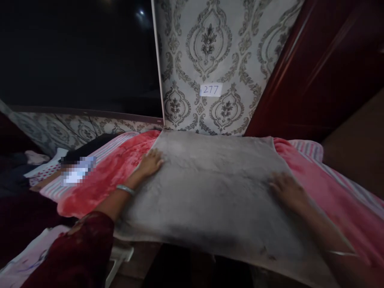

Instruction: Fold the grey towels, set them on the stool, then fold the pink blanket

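A grey, soft-looking cloth (210, 192) lies spread out in front of me, its near edge hanging over the front. My left hand (151, 162) rests on its left edge, palm down with fingers stretched out. Toward the right edge, my right hand (286, 190) lies on the same cloth, fingers spread and somewhat blurred. Under the cloth, a red and pink plush blanket (99, 180) with a striped border shows on both sides. Slight creases run across the cloth between my hands.
A large dark screen (81, 56) stands behind on the left. Patterned wallpaper bears a paper label (211, 90) reading 277. Dark red wooden furniture (315, 68) rises at the right. Folded fabrics (45, 168) lie at the left, and a white plastic leg (120, 256) shows below.
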Demonstrator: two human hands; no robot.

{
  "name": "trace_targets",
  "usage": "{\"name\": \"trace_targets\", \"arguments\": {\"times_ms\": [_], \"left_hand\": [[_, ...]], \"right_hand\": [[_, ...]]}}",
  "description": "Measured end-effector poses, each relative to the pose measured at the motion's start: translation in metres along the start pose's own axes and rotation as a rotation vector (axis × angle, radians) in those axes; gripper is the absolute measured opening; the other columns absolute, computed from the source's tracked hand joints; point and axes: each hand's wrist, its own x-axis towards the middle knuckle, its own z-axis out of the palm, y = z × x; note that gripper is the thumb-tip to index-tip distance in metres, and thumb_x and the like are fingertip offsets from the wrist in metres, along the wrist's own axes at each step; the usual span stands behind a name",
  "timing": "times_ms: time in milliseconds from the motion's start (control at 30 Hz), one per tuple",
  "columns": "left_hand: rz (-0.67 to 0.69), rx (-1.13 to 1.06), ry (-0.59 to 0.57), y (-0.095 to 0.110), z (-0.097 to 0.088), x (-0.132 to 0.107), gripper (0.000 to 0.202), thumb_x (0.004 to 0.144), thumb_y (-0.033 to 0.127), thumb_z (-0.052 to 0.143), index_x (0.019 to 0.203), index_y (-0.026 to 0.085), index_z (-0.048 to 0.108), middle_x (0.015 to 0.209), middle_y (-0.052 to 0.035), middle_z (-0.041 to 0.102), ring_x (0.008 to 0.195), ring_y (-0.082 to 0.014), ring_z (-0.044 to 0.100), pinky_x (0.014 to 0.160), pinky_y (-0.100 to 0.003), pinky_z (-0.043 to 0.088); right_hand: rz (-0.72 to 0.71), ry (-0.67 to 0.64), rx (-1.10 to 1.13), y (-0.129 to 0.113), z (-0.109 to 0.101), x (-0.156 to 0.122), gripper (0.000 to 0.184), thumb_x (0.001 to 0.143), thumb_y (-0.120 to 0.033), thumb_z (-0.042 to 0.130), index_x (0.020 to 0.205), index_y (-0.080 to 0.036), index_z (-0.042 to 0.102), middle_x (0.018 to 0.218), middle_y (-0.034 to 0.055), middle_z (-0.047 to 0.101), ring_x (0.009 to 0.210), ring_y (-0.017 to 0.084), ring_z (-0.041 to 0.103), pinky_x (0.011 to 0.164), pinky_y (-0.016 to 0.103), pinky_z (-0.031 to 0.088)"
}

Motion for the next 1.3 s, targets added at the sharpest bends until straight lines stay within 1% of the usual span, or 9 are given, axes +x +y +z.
{"name": "trace_targets", "arguments": {"times_ms": [100, 200, 300, 500, 633, 833, 1033, 1167, 1300], "left_hand": [[0.159, -0.014, -0.136, 0.044, 0.024, -0.017, 0.058, 0.100, 0.049, 0.037, 0.152, 0.026, 0.039, 0.163, -0.0128, 0.030, 0.151, -0.0337, 0.022, 0.119, -0.062, 0.019], [0.159, -0.012, -0.147, 0.065, 0.038, -0.036, 0.064, 0.099, 0.051, 0.033, 0.157, 0.024, 0.031, 0.165, -0.0119, 0.023, 0.153, -0.0329, 0.017, 0.121, -0.060, 0.015], [0.062, 0.042, -0.130, 0.052, 0.035, -0.050, 0.064, 0.100, 0.051, 0.030, 0.158, 0.023, 0.028, 0.165, -0.0111, 0.023, 0.153, -0.0325, 0.016, 0.121, -0.059, 0.015], [-0.218, 0.114, -0.150, -0.017, 0.016, -0.084, 0.064, 0.100, 0.048, 0.028, 0.158, 0.021, 0.026, 0.167, -0.0098, 0.018, 0.153, -0.0332, 0.015, 0.120, -0.060, 0.019], [-0.298, 0.133, -0.140, -0.050, 0.008, -0.114, 0.062, 0.100, 0.042, 0.027, 0.157, 0.016, 0.030, 0.164, -0.0133, 0.026, 0.151, -0.0332, 0.023, 0.119, -0.057, 0.024], [-0.383, 0.255, 0.066, -0.058, -0.003, -0.166, 0.054, 0.098, 0.034, 0.026, 0.126, 0.009, 0.065, 0.124, -0.0206, 0.064, 0.119, -0.0345, 0.056, 0.096, -0.046, 0.047], [-0.480, 0.202, 0.205, -0.067, -0.001, -0.205, 0.050, 0.096, 0.033, 0.030, 0.115, 0.008, 0.069, 0.110, -0.0207, 0.065, 0.105, -0.0322, 0.060, 0.091, -0.042, 0.049], [-0.482, 0.101, 0.237, -0.071, -0.007, -0.194, 0.054, 0.094, 0.032, 0.026, 0.120, 0.006, 0.066, 0.112, -0.0219, 0.066, 0.105, -0.0340, 0.062, 0.089, -0.044, 0.051], [-0.193, -0.010, 0.216, -0.053, -0.007, -0.132, 0.061, 0.092, 0.038, 0.031, 0.137, 0.004, 0.053, 0.134, -0.0220, 0.060, 0.123, -0.0331, 0.057, 0.103, -0.045, 0.046]], "right_hand": [[-0.119, -0.179, -0.022, -0.088, 0.012, -0.013, 0.063, 0.098, -0.050, 0.022, 0.154, -0.025, 0.038, 0.162, 0.0095, 0.031, 0.147, 0.036, 0.029, 0.112, 0.062, 0.033], [-0.091, -0.194, -0.041, -0.123, 0.025, -0.027, 0.061, 0.100, -0.051, 0.023, 0.156, -0.030, 0.033, 0.165, 0.0038, 0.025, 0.150, 0.033, 0.023, 0.116, 0.061, 0.026], [-0.074, -0.168, -0.035, -0.119, 0.032, -0.033, 0.059, 0.102, -0.051, 0.023, 0.157, -0.033, 0.031, 0.165, 0.0021, 0.022, 0.150, 0.030, 0.021, 0.117, 0.060, 0.024], [-0.072, -0.110, -0.030, -0.109, 0.040, -0.029, 0.056, 0.103, -0.051, 0.027, 0.155, -0.035, 0.035, 0.165, 0.0003, 0.023, 0.150, 0.029, 0.021, 0.117, 0.057, 0.026], [-0.074, -0.102, -0.018, -0.109, 0.044, -0.028, 0.056, 0.102, -0.052, 0.027, 0.155, -0.036, 0.035, 0.165, 0.0008, 0.024, 0.150, 0.029, 0.023, 0.116, 0.057, 0.026], [-0.060, -0.118, -0.022, -0.106, 0.047, -0.028, 0.055, 0.102, -0.051, 0.030, 0.155, -0.035, 0.035, 0.164, 0.0020, 0.026, 0.149, 0.029, 0.024, 0.116, 0.055, 0.027], [-0.059, -0.127, -0.035, -0.108, 0.046, -0.027, 0.055, 0.103, -0.049, 0.032, 0.156, -0.035, 0.033, 0.165, 0.0008, 0.024, 0.150, 0.028, 0.024, 0.117, 0.055, 0.027], [-0.045, -0.160, -0.025, -0.116, 0.034, -0.029, 0.055, 0.103, -0.047, 0.033, 0.157, -0.034, 0.031, 0.166, 0.0010, 0.021, 0.150, 0.029, 0.022, 0.118, 0.055, 0.024], [-0.043, -0.174, 0.014, -0.124, 0.021, -0.028, 0.056, 0.103, -0.047, 0.033, 0.157, -0.033, 0.031, 0.166, 0.0022, 0.018, 0.151, 0.030, 0.020, 0.119, 0.054, 0.020]]}}
